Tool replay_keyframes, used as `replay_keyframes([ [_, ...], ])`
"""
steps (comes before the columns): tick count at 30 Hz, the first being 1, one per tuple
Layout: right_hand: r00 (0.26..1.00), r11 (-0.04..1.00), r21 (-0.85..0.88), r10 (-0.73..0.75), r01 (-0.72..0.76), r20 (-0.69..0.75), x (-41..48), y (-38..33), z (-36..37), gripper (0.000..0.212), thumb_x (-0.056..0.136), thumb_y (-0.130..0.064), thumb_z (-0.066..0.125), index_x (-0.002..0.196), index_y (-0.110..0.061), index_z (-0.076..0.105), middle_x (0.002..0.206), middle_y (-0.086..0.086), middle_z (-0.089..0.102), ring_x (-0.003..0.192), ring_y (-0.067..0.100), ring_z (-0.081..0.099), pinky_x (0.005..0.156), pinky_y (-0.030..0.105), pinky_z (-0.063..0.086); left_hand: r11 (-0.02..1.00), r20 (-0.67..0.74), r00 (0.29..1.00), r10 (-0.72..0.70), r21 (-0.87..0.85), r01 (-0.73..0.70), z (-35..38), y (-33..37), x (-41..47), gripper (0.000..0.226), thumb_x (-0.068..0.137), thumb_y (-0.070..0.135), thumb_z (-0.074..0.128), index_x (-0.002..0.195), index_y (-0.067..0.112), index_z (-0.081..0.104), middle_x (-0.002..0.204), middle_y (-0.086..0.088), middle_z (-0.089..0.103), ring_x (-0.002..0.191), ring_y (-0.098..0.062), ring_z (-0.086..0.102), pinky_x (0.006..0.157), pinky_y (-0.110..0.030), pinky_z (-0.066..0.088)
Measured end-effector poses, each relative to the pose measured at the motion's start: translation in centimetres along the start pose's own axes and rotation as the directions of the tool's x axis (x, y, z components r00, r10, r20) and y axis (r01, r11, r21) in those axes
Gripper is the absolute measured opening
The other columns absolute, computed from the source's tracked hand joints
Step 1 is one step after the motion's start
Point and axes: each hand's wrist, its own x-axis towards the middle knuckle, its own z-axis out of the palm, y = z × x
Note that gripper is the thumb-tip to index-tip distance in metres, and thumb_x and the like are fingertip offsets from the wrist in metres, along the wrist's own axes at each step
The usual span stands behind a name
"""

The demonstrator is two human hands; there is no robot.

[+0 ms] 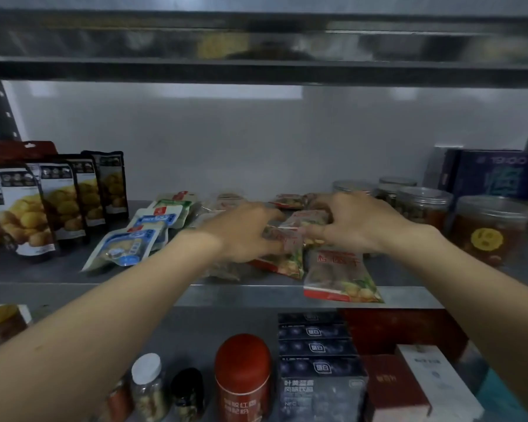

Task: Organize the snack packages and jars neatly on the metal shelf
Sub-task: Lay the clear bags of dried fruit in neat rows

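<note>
Both bare forearms reach up and forward from the near edge, converging over the middle of the metal shelf (pixel 104 292). The left hand (pixel 244 231) is palm down with the wrist bent slightly inward, its fingers (pixel 267 236) curled onto a clear red-trimmed snack packet (pixel 290 236) at the top of a loose pile. The right hand (pixel 354 222) mirrors it, palm down, with its fingers (pixel 317 229) pinching the same packet from the right side. So both hands are closed on that one packet, which sits between them, lifted a little above the others; how firmly they hold it cannot be told.

Beneath the hands, more red-trimmed packets lie flat, and one packet (pixel 342 277) hangs over the shelf's near edge. Left of the pile lie blue-and-white pouches (pixel 125 246), overlapping in a row running away toward the wall. Further left, a row of dark standing bags (pixel 58 202) printed with yellow food stands upright. To the right of the hands, several clear plastic jars (pixel 488 229) with lids stand together, and a blue box (pixel 500 175) stands behind them.
</note>
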Motion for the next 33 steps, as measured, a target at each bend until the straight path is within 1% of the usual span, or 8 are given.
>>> replay_keyframes([
  [2,0.998,0.998,0.018,0.062,-0.062,0.034,-1.2,0.5,0.8,0.087,0.069,-0.087,0.045,0.140,-0.036,0.046,0.139,-0.002,0.054,0.123,0.025,0.053,0.095,0.041,0.049,0.999,0.040,0.998,0.041,0.024,-0.042,1.0,0.4,0.1,0.068,0.083,0.056,0.060,0.140,0.025,0.043,0.135,-0.001,0.052,0.121,-0.022,0.050,0.096,-0.036,0.044],
  [4,0.993,0.995,0.043,0.085,-0.089,0.076,-2.3,0.7,1.5,0.088,0.069,-0.085,0.049,0.143,-0.037,0.042,0.143,-0.003,0.051,0.126,0.024,0.051,0.096,0.039,0.048,0.995,0.109,0.991,0.079,0.044,-0.084,1.8,0.4,0.3,0.068,0.083,0.052,0.062,0.142,0.026,0.042,0.140,0.002,0.049,0.125,-0.021,0.047,0.100,-0.040,0.043],
  [7,0.990,0.994,0.049,0.092,-0.098,0.108,-3.2,0.7,2.8,0.087,0.070,-0.084,0.050,0.140,-0.033,0.048,0.144,-0.005,0.049,0.130,0.022,0.046,0.099,0.037,0.045,0.994,0.120,0.988,0.100,0.032,-0.105,2.3,0.2,0.6,0.065,0.084,0.046,0.064,0.142,0.028,0.042,0.141,0.002,0.046,0.127,-0.021,0.045,0.103,-0.042,0.041],
  [12,0.986,0.979,0.182,0.069,-0.096,0.150,-3.1,0.7,4.8,0.089,0.071,-0.083,0.050,0.142,-0.028,0.048,0.143,-0.003,0.050,0.132,0.021,0.045,0.104,0.038,0.043,0.993,0.129,0.989,0.075,0.081,-0.086,2.1,0.3,0.6,0.062,0.083,0.052,0.064,0.138,0.032,0.044,0.124,-0.001,0.047,0.112,-0.022,0.051,0.092,-0.042,0.046],
  [17,0.993,0.974,0.222,0.017,-0.043,0.119,-2.6,0.9,5.2,0.079,0.083,-0.070,0.051,0.147,-0.025,0.040,0.151,-0.001,0.041,0.139,0.021,0.035,0.109,0.034,0.034,0.986,0.152,0.986,0.069,0.139,-0.090,1.4,0.5,0.4,0.060,0.082,0.057,0.062,0.134,0.032,0.046,0.114,0.002,0.044,0.101,-0.019,0.051,0.085,-0.040,0.048],
  [21,0.992,0.975,0.216,0.015,-0.043,0.128,-1.9,1.6,5.6,0.077,0.086,-0.066,0.051,0.149,-0.023,0.035,0.156,0.001,0.034,0.143,0.022,0.027,0.113,0.036,0.028,0.985,0.160,0.984,0.074,0.143,-0.098,1.3,0.6,0.2,0.059,0.083,0.057,0.061,0.134,0.033,0.045,0.110,0.003,0.042,0.100,-0.020,0.051,0.084,-0.039,0.048],
  [28,0.993,0.972,0.229,0.021,-0.048,0.119,-0.8,3.7,6.8,0.076,0.087,-0.066,0.048,0.151,-0.027,0.032,0.159,0.001,0.026,0.146,0.024,0.018,0.117,0.043,0.021,0.988,0.157,0.984,0.084,0.118,-0.103,1.4,0.5,0.2,0.061,0.083,0.058,0.061,0.136,0.032,0.045,0.111,0.002,0.044,0.101,-0.019,0.051,0.086,-0.040,0.048],
  [33,0.994,0.972,0.232,-0.003,-0.022,0.107,-0.5,4.4,7.1,0.077,0.086,-0.069,0.046,0.150,-0.029,0.031,0.158,0.000,0.026,0.146,0.022,0.018,0.117,0.044,0.021,0.992,0.111,0.990,0.088,0.076,-0.096,1.7,0.4,0.1,0.067,0.079,0.060,0.063,0.138,0.033,0.044,0.114,0.002,0.047,0.104,-0.018,0.050,0.089,-0.039,0.047],
])
